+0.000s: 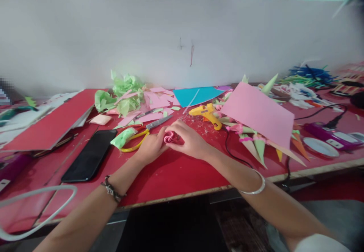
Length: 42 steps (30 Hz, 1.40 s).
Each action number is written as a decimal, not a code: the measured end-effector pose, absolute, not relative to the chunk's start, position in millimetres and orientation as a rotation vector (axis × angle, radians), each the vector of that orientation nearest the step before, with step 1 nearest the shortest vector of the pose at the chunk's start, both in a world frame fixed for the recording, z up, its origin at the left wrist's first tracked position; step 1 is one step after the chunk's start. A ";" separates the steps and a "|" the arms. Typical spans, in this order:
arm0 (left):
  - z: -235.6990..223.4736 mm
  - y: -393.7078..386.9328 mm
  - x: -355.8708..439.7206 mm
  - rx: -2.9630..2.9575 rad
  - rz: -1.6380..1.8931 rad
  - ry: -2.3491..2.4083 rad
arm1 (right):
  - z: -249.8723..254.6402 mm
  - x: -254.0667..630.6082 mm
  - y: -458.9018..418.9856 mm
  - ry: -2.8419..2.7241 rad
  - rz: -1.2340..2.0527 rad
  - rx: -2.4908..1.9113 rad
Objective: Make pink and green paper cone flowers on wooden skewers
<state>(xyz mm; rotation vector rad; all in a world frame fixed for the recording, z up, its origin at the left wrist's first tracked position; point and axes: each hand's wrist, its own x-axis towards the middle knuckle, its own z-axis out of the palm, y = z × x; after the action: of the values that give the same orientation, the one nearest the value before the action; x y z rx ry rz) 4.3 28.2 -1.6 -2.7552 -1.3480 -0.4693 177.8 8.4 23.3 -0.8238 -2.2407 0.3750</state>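
Observation:
A small curled pink paper flower (169, 137) sits between my two hands, above the red tabletop. My left hand (152, 145) pinches its left side, fingers closed. Around its right side curve the thumb and fingers of my right hand (189, 140), also closed on it. Just left of my left hand lie yellow-handled scissors (133, 144), their blades pointing up and right. A crumpled light-green paper piece (123, 137) rests against the scissor handles. Beyond my right hand is a yellow glue gun (209, 114) on its side, its black cord running toward the front edge.
A black phone (89, 155) and a red folder (54, 119) lie at left. Green and pink paper scraps (127, 87) heap at the back, beside a blue sheet (196, 95). A pink sheet (258, 111) covers paper cones at right, near a purple power strip (332, 134).

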 end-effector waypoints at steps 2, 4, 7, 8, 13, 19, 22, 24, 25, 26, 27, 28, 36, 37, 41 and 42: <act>-0.5 27.9 4.7 -2.803 -0.519 -1.341 | 23.7 178.8 8.8 -2.249 0.372 -0.834; 1.2 27.3 5.0 -2.857 -0.565 -1.320 | 23.6 179.9 9.8 -2.252 0.365 -0.843; 3.3 26.3 4.6 -2.931 -0.576 -1.282 | 23.0 181.1 11.6 -2.262 0.353 -0.848; 3.6 26.1 4.3 -2.948 -0.566 -1.273 | 22.8 181.2 12.0 -2.267 0.350 -0.848; 2.5 26.1 3.1 -2.939 -0.499 -1.305 | 22.6 181.1 12.0 -2.288 0.341 -0.836; 5.0 27.1 3.9 -2.951 -0.519 -1.318 | 22.2 181.5 12.8 -2.306 0.328 -0.864; 7.4 28.1 3.7 -2.975 -0.605 -1.252 | 21.6 182.0 13.5 -2.304 0.340 -0.863; 8.3 28.8 3.4 -2.973 -0.637 -1.206 | 21.1 182.2 14.0 -2.303 0.350 -0.855; 8.6 29.2 3.3 -2.967 -0.645 -1.192 | 20.8 182.4 14.3 -2.303 0.354 -0.852; 8.6 29.5 3.2 -2.960 -0.649 -1.185 | 20.5 182.5 14.7 -2.303 0.356 -0.854; 8.6 29.8 3.1 -2.954 -0.653 -1.179 | 20.0 182.8 15.2 -2.305 0.356 -0.861; 8.4 30.1 3.0 -2.948 -0.658 -1.175 | 19.5 183.1 15.8 -2.306 0.354 -0.872; 5.8 32.1 2.8 -2.990 -0.703 -1.230 | 15.7 186.0 19.9 -2.288 0.355 -0.907; 5.5 32.2 3.0 -3.009 -0.702 -1.235 | 15.8 185.9 19.9 -2.285 0.364 -0.899; 4.4 32.0 3.8 -3.087 -0.718 -1.239 | 16.6 185.5 19.4 -2.255 0.400 -0.875; 4.3 32.0 4.1 -3.112 -0.723 -1.225 | 16.8 185.5 19.4 -2.252 0.407 -0.871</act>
<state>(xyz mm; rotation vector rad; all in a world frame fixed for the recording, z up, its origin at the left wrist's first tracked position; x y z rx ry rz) 4.1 32.0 4.3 -3.1119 -1.2253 -0.7232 185.5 19.4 16.8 -0.8712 -2.2518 0.4069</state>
